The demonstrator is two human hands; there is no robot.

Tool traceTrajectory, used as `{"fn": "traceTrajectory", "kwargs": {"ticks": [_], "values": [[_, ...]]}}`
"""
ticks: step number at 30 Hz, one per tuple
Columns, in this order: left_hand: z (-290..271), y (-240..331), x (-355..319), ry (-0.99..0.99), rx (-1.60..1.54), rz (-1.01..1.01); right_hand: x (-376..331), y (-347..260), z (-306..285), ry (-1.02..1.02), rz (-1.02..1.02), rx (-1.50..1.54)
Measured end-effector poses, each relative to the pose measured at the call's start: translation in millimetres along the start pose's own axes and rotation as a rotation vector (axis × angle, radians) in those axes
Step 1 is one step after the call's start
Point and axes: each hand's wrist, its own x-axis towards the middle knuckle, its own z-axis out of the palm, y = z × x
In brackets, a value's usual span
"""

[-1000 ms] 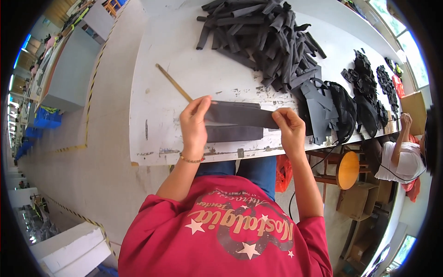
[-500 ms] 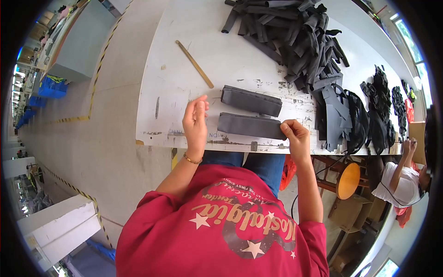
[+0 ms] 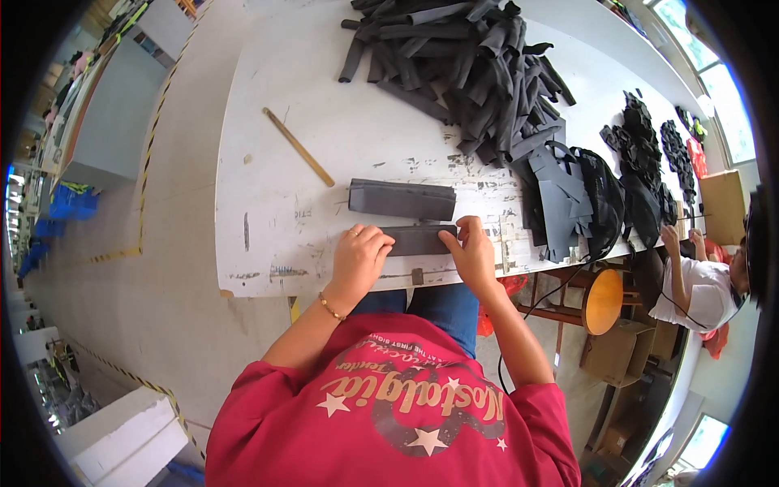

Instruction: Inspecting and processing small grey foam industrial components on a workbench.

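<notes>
A dark grey folded fabric strip (image 3: 420,242) lies lengthwise near the front edge of the white table (image 3: 260,235). My left hand (image 3: 361,258) has its fingers bent over the strip's left end. My right hand (image 3: 472,253) grips the right end between thumb and fingers. Just beyond, a second folded fabric strip (image 3: 402,200) lies flat, roughly parallel and touched by neither hand. A thin wooden stick (image 3: 298,146) rests at an angle to the left of it.
A big heap of dark fabric strips (image 3: 462,73) covers the table's far side. Flat grey pieces (image 3: 560,203) and a black bag (image 3: 604,203) lie to the right. Beyond them are black fabric piles (image 3: 637,146), a wooden stool (image 3: 602,300) and another person (image 3: 694,288).
My left hand has come down from the air beside the strip onto its left end. My right hand stays at the right end. The whole view has shifted somewhat.
</notes>
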Motion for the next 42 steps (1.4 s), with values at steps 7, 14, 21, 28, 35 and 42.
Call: {"fn": "traceTrajectory", "kwargs": {"ticks": [7, 14, 21, 28, 35, 42], "values": [[-27.1, 9.2, 116.7, 0.117, -0.289, -0.117, 38.3, 80.3, -123.7, 0.379, 0.098, -0.304], [61.4, -65.6, 260.1, 0.12, 0.214, 0.442, 44.6, 94.0, -124.1, 0.272, 0.124, -0.854], [72.3, -79.2, 256.0, 0.089, 0.242, 0.304, 48.5, 113.1, -106.1, 0.179, 0.031, -1.043], [9.0, -35.2, 216.3, 0.054, -0.529, -0.111, 52.2, 105.5, -107.8, 0.274, 0.003, -0.832], [-10.9, 16.9, 179.4, -0.024, -0.939, -0.13, 49.4, 86.5, -158.2, 0.44, 0.025, -0.417], [-19.6, 58.2, 151.2, -0.199, -1.002, -0.114, 41.1, -57.0, -165.7, 0.341, -0.279, 0.358]]}}
